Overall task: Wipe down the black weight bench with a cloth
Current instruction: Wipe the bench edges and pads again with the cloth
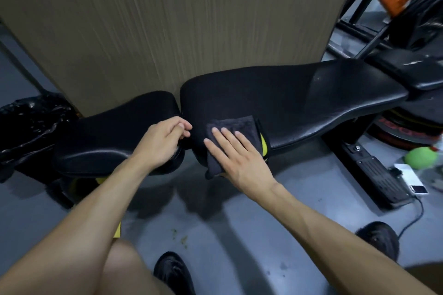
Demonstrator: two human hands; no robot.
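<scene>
Bare forearms reach from the bottom edge toward the black padded weight bench (299, 103), which stands against a tan wood-grain panel (167, 19). On the right hand (236, 158), the fingers (227, 136) lie straight and flat on the dark folded cloth (230, 124), pinning it to the near corner of the long pad, presumably so palm pressure drives the wipe. At the left hand (163, 141), curled fingers hook the end of the short seat pad (115, 136) at the gap, apparently steadying the bench. Most of the long pad lies beyond the cloth.
</scene>
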